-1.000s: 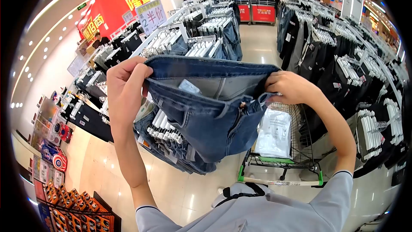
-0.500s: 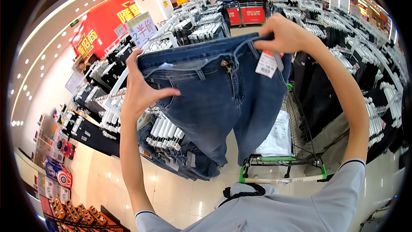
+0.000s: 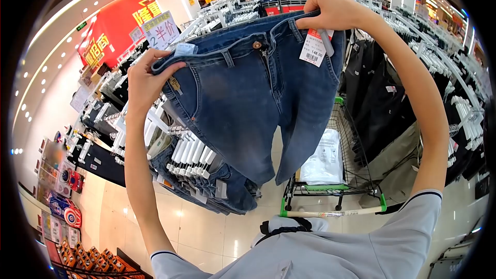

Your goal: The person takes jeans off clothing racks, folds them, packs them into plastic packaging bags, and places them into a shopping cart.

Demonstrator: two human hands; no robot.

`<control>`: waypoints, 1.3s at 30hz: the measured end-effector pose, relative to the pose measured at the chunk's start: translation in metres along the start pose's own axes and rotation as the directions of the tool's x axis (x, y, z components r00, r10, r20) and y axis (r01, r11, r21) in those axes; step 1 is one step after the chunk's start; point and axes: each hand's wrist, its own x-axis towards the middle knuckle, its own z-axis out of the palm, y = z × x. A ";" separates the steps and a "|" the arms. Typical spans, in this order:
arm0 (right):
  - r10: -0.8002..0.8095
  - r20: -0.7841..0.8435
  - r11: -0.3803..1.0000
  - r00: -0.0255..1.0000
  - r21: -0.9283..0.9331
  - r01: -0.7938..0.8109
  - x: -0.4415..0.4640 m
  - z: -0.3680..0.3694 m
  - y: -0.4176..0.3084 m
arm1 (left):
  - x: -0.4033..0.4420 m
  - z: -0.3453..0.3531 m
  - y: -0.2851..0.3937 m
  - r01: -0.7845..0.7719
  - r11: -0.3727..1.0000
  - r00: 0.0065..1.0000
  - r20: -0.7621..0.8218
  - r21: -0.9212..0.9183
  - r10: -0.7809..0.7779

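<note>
A pair of blue jeans (image 3: 232, 93) hangs spread by its waistband between my two hands, front side facing me. My left hand (image 3: 150, 75) pinches the waistband at its left end, thumb in front. At the other end my right hand (image 3: 333, 10) grips the waistband, fingers closed over it. A white and red price tag (image 3: 313, 47) reading 148.00 dangles below my right hand. The waist button (image 3: 257, 45) is in the middle, with the fly below it. The lower legs bend away from view.
Below the jeans stands a shopping cart (image 3: 356, 150) with a white plastic package (image 3: 324, 160) in it. Racks of trousers on white hangers (image 3: 191, 157) line the left, and dark trousers (image 3: 377, 93) hang on the right. A half-price sign (image 3: 161, 31) rises behind my left hand.
My left hand has shifted left and closed its thumb onto the waistband. The jeans are pulled wider and slightly higher, with my right hand moved up a little.
</note>
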 end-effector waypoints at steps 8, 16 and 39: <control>0.009 -0.149 0.972 0.989 -0.232 -0.044 -0.005 0.007 0.016 | 0.014 -0.011 0.001 -0.180 0.978 0.973 0.124 -0.105 0.193; 0.105 -0.306 0.921 0.946 -0.329 -0.208 -0.005 -0.032 -0.015 | 0.037 -0.029 -0.020 -0.103 0.989 0.994 0.035 -0.111 0.107; 0.013 -0.126 0.554 0.992 -0.825 -0.112 0.044 0.000 0.030 | 0.053 -0.017 -0.003 0.267 0.778 0.963 0.123 -0.569 -0.240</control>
